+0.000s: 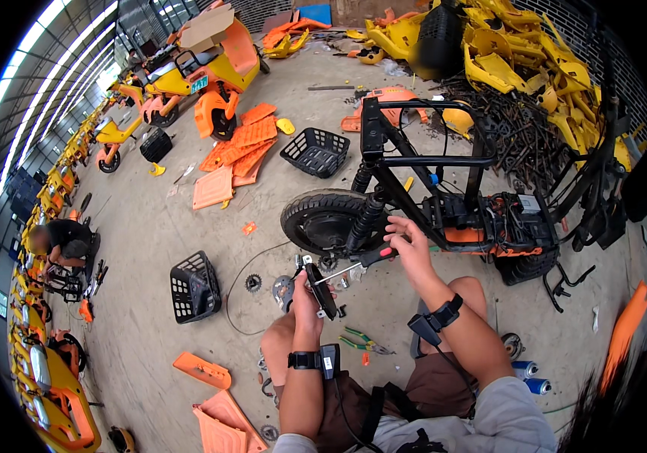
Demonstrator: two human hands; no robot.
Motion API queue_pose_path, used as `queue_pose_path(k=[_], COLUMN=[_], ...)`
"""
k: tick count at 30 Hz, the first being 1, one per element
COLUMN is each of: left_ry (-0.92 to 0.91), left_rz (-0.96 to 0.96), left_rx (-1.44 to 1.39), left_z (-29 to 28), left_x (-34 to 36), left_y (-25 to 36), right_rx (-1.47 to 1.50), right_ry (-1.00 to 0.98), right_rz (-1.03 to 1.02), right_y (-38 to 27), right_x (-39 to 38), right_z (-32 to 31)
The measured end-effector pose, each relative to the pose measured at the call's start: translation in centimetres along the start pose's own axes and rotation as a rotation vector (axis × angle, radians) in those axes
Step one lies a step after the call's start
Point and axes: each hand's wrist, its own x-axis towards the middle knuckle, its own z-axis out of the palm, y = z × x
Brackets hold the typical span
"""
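Note:
My left hand (305,302) grips a flat black part (322,291) with silver brackets at its ends, above the floor between my knees. A screwdriver (372,257) with a red and black handle reaches across to that part. My right hand (408,245) is at the handle, lower fingers on it and upper fingers raised and apart. Behind them stands a black scooter frame (431,161) with a wheel (312,220) and coil shock (366,223). Green-handled pliers (357,340) and small metal parts lie below my hands.
Black baskets (195,287) (314,151), orange panels (212,189), sprockets (253,282) and spray cans (536,386) lie on the concrete floor (135,226). A heap of yellow panels (505,60) is at back right. A person (67,245) crouches at left beside rows of yellow scooters.

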Motion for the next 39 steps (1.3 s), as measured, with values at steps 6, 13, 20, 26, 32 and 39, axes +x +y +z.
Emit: queue_pose_path(k=[6,13,20,26,32,39], left_ry=[-0.044,-0.129,-0.142,-0.088,-0.106,-0.094], left_rz=[-0.007,-0.032,-0.036,-0.096,-0.100,0.089], left_rx=[0.016,-0.030,-0.076,0.024,0.095,0.288], left_z=[0.6,1.5,1.2,1.6,1.5,1.6], left_x=[-0.1,-0.2,-0.6,-0.3,-0.7,-0.3], left_y=[-0.2,0.6,0.7,0.2,-0.8,-1.6], right_rx=[0.125,0.375,0.405,-0.039,-0.577,-0.716], right_ry=[0.056,0.117,0.248,0.014,-0.292,-0.385], right_rz=[0.126,0.204,0.204,-0.130,-0.515,-0.726], right_y=[-0.2,-0.7,-0.7,0.8,1.4,1.7], right_x=[0.1,1.0,0.5,-0.8,-4.3,-4.4], right_z=[-0.2,-0.2,-0.1,-0.3,3.1,4.5])
